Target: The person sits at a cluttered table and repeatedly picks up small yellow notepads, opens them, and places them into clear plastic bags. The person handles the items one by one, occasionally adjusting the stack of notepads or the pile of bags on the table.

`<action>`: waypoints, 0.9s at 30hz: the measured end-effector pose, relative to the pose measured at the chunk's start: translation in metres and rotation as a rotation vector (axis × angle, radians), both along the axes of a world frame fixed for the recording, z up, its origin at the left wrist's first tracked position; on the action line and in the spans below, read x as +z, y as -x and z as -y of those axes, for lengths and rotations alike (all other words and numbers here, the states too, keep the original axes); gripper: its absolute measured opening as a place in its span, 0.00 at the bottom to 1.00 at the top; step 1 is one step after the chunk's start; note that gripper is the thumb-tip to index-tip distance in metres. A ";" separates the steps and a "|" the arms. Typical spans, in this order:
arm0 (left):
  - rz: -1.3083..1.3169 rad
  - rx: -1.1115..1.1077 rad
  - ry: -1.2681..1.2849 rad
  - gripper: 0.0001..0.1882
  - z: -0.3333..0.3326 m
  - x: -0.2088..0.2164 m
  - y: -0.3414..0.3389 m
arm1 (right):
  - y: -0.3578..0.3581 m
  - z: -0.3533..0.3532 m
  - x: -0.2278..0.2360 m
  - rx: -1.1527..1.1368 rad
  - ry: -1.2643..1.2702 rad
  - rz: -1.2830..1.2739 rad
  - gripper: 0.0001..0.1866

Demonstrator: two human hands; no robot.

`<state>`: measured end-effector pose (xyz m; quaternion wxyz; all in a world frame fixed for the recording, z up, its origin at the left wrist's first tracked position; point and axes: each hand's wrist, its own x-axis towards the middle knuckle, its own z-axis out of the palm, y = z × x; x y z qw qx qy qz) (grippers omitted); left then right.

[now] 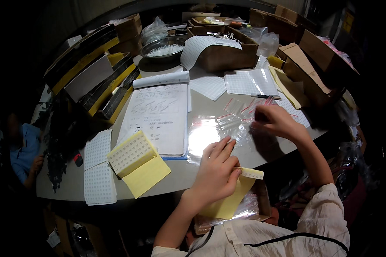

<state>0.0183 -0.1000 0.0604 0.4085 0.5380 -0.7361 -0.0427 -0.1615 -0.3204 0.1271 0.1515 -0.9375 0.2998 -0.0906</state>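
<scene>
My left hand (216, 171) is at the table's near edge. Its thumb presses a yellow label sheet (229, 203) against the fingers, while the fingertips reach onto clear zip bags. The sheet hangs down, its printed strip (251, 173) curling up on the right. Above the bags, my right hand (276, 122) is closed with thumb and fingers together; what it pinches, if anything, is hidden. Several clear zip bags (236, 122) with red lines lie spread between the hands. One bag (204, 133) by my left fingers shines with glare.
An open notebook (156, 115) lies left of the bags. Nearby are another yellow label sheet (146, 171) and white label sheets (99, 184). Farther back stand a bowl of small pieces (165, 50) and cardboard boxes (227, 55). A box (261, 201) holds bags by my lap. Another person (25, 147) sits left.
</scene>
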 end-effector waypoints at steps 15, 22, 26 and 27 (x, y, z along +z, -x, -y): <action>-0.083 -0.042 -0.052 0.07 0.000 -0.001 0.006 | -0.046 -0.012 -0.034 0.140 0.113 -0.012 0.15; -0.309 0.046 0.061 0.05 -0.020 0.004 -0.001 | -0.001 -0.027 -0.010 0.192 -0.059 0.181 0.19; -0.448 0.087 0.071 0.06 -0.027 0.003 0.004 | 0.018 -0.080 0.005 0.587 -0.272 0.438 0.25; -0.525 0.078 0.013 0.06 -0.029 0.002 0.006 | 0.023 -0.093 0.008 0.613 -0.174 0.400 0.26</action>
